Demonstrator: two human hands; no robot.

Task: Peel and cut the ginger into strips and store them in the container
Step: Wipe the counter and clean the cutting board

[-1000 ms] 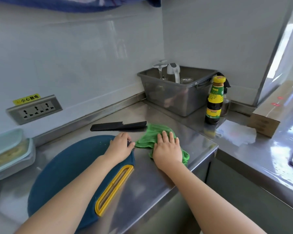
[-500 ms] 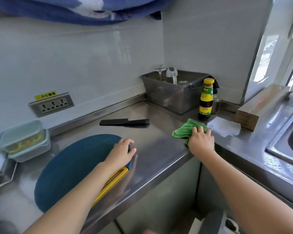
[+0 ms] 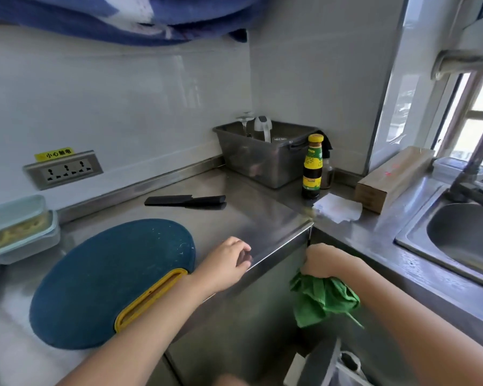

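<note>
- The left hand (image 3: 229, 263) lies on the stainless-steel desk (image 3: 248, 218) near its front edge, just right of the board; its fingers (image 3: 241, 250) are loosely curled and released, grasping nothing, their tips touching the metal.
- The right hand (image 3: 322, 261) is off the desk, just below its front corner; its fingers are clenched round a crumpled green cloth (image 3: 322, 299), which hangs down from the fist in front of the cabinet.
- A dark blue oval cutting board with a yellow slot handle (image 3: 109, 280) lies flat on the desk; the left forearm crosses its handle end.
- A pale green lidded plastic container (image 3: 17, 229) stands at the desk's far left, against the wall; pale yellow ginger strips (image 3: 14, 234) show blurred through its clear side; the lid is on.
- A black knife (image 3: 184, 201) lies flat beyond the board, near the wall, apart from both hands.
- A grey plastic tub (image 3: 262, 160) fills the back corner; a dark sauce bottle with a yellow cap (image 3: 312, 168) stands just beside it.
- A white sheet of paper (image 3: 338, 210) lies near the bottle; a long brown cardboard box (image 3: 393, 176) lies behind it; a steel sink (image 3: 463, 240) is at the right.
</note>
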